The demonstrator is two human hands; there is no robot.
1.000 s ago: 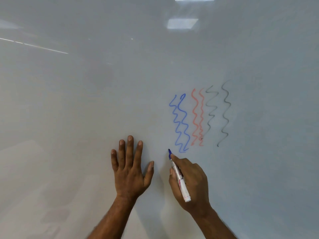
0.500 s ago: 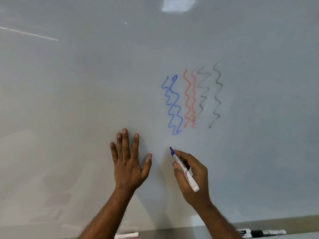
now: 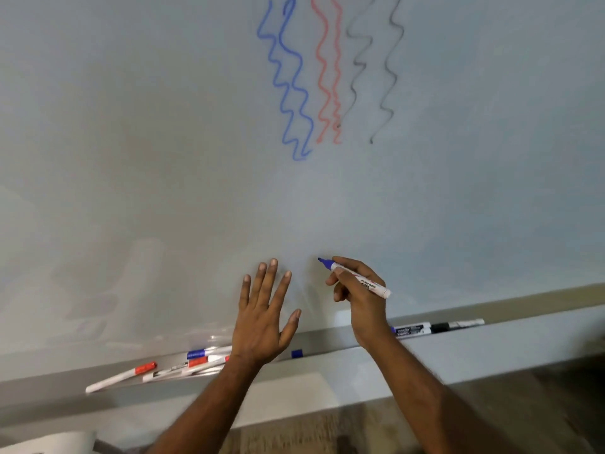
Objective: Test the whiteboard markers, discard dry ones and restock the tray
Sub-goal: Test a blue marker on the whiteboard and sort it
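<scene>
Single head-worn wide-angle view, close to the whiteboard (image 3: 163, 142), facing forward and slightly down, squiggles cut off at the top edge, marker tray (image 3: 327, 362) low across frame, forearms entering from below

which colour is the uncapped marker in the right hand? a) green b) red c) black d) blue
d: the right hand holds a marker with a bare blue tip, below the blue squiggles on the whiteboard.
</scene>
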